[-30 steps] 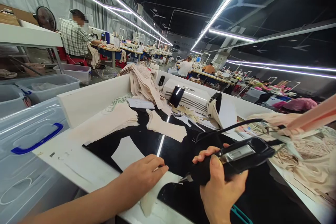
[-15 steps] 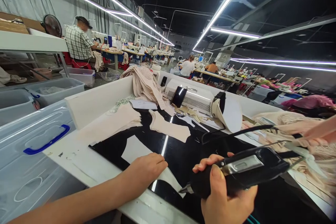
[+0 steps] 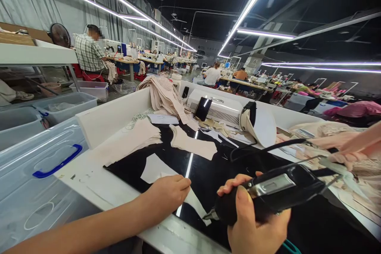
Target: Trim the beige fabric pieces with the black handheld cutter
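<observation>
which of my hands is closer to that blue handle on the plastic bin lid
Left. Your left hand presses pale fabric on the black worktop, right of the blue handle. Your right hand, gripping the black cutting tool, is farther right.

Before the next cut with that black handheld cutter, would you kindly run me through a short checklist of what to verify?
1. Right hand grips the black handheld cutter firmly: ok, fingers wrap its body.
2. Left hand presses the pale fabric piece flat on the glossy black work surface: ok.
3. Left fingers stand apart from the cutter's metal tip: ok, a gap shows between them.
4. Tip touches the fabric edge: cannot tell, the contact is too small to see.
5. Black power cord lies away from the tip: ok, it loops behind the tool.
6. Stacked beige fabric pieces lie outside the cutting spot: ok, farther back.
</observation>
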Demonstrator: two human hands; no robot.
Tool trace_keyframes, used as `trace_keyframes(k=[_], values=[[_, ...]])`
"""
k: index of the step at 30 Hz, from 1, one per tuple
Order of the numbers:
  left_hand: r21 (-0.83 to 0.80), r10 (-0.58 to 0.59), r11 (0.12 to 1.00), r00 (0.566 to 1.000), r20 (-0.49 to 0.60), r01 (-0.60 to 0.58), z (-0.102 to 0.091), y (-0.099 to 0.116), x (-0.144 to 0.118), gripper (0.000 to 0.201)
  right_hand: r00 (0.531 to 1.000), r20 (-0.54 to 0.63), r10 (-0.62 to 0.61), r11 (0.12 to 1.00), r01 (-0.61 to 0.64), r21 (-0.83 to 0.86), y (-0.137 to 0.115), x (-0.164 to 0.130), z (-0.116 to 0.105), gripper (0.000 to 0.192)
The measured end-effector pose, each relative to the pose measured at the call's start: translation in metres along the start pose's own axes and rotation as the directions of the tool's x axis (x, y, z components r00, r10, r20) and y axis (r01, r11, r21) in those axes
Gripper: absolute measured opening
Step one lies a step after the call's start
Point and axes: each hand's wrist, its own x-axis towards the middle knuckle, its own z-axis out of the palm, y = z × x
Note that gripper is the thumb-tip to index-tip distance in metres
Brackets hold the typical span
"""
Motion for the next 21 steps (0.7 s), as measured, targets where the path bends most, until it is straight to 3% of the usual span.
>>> trace_keyframes(k=[10,16,21], values=[[0.145,0.035,0.989,0.999,0.003,-0.035,0.005,0.01,-0.003,0.011,1.0,0.009,0.004,1.0,-0.004,0.027,0.0,-0.001,0.001,0.042],[0.127,0.03,0.991,1.0,0.011,-0.031,0.003,0.022,-0.01,0.067,0.999,-0.024,0.035,0.999,-0.035,0.015,-0.002,-0.002,0.0,0.044],[0.063,0.013,0.998,0.996,0.085,-0.018,-0.004,0.027,-0.014,0.073,0.998,-0.032,0.052,0.998,-0.052,0.026,0.0,-0.002,-0.003,0.049]])
